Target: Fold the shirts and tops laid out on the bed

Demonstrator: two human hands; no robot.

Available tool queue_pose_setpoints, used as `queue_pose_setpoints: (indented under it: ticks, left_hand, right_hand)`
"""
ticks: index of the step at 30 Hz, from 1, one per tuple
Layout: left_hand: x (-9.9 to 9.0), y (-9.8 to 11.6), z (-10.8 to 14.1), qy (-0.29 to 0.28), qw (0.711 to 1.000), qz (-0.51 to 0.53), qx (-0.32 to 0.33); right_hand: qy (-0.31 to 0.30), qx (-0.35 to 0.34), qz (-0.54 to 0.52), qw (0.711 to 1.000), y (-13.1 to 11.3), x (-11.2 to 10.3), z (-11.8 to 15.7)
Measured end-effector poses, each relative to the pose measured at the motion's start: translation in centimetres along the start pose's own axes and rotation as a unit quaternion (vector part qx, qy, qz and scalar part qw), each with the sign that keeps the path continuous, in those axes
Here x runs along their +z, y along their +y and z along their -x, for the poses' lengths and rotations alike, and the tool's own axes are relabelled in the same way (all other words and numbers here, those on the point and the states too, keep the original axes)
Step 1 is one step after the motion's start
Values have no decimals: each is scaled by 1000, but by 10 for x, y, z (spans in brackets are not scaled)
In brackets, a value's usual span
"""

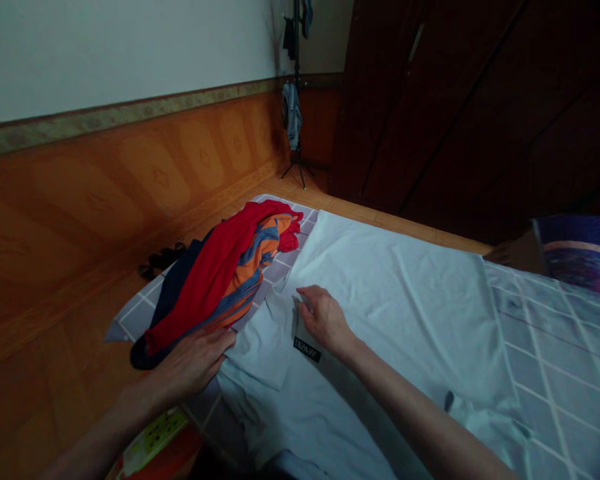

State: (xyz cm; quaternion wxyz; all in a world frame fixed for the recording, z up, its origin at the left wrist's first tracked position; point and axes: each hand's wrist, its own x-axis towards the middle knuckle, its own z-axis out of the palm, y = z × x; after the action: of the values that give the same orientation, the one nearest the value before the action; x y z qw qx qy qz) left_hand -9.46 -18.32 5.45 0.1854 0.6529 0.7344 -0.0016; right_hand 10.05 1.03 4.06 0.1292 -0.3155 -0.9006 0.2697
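Pale shirt [390, 313] lies spread on a bed covered by a gray checked sheet [555, 353]; it takes up the middle of the view, with shallow creases across the cloth and a black label [307, 349] bearing light lettering. Left hand [205, 353]: fingers curled at the shirt's left edge, gripping the fabric there between thumb and fingers. Right hand [327, 320]: over the shirt just above the label, index finger extended and thumb set apart from it, nothing grasped; whether the fingertips press on the cloth cannot be told. Right forearm crosses above the lower part of the shirt. Beside the shirt, on the left part of the bed, a heap of clothing: red garment [207, 283] on top of a navy garment [167, 297], with an orange-and-blue striped garment [245, 287] along its right side. Black sandals [163, 259] on the floor between bed and wall. Yellow-green power strip [160, 430] below the left forearm. Far corner: black coat stand [297, 60] on splayed legs, gray-blue clothing [293, 117] hanging from it. Dark wardrobe [430, 127] beyond the bed; purple-blue item [585, 257] at right edge, identity unclear.
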Motion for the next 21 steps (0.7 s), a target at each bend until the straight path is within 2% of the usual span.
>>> queue_pose_setpoints:
  ticks: [4,7,12,15,21]
  left_hand:
    - [-2,2,2,-37,999,-5,12]
    - [-2,1,5,-44,999,15,10]
    - [3,-4,11,-22,1000,20,7]
    - [1,-1,9,-28,999,13,16]
    - [-6,8,5,-49,998,10,28]
  right_hand:
    - [-6,4,101,995,-9,9,-17]
    - [-2,3,117,993,-15,12,-19]
    - [17,38,107,993,-7,-3,-6]
    - [9,67,134,989,1,-12,2]
    - [-13,15,163,987,-6,-7,0]
